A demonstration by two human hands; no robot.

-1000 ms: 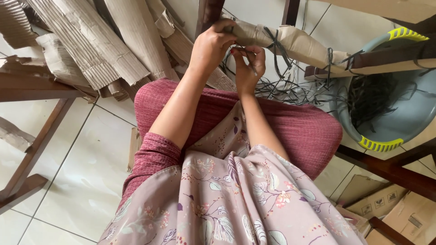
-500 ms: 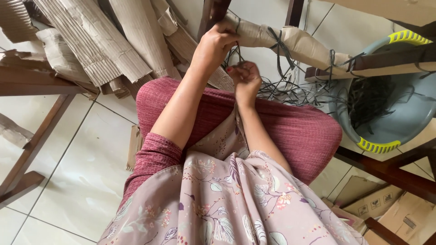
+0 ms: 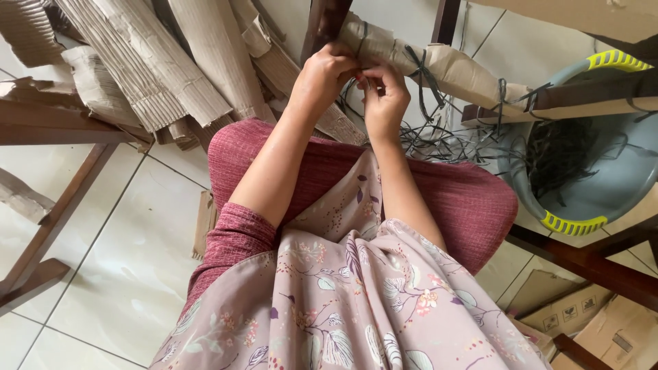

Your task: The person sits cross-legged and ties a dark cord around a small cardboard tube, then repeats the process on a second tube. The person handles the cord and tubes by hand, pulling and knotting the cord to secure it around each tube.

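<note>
Two hands meet at upper centre of the frame, on a brown paper-wrapped wooden bar that runs from upper centre toward the right. Left hand is clenched on the wrapped end, fingers curled over the paper. Right hand sits just beside it, fingers pinched on a thin dark cord; the cord itself is hard to make out between the fingers. More dark cord ties already band the wrap further right.

Risks, as a judgement: the cord is thin & the pinch small, so it could slip out if tension drops; the paper looks creased & loose at the end, so it may tear or unroll if pulled too hard. The loose tangle of cord under the bar could snag the working strand.

Surface & room: pale tiled floor, no tabletop in use; work happens over the lap. Corrugated cardboard sheets pile at upper left, a dark wooden frame at left, a grey basin w/ yellow grips at right holding more cord, cardboard boxes at lower right.
</note>
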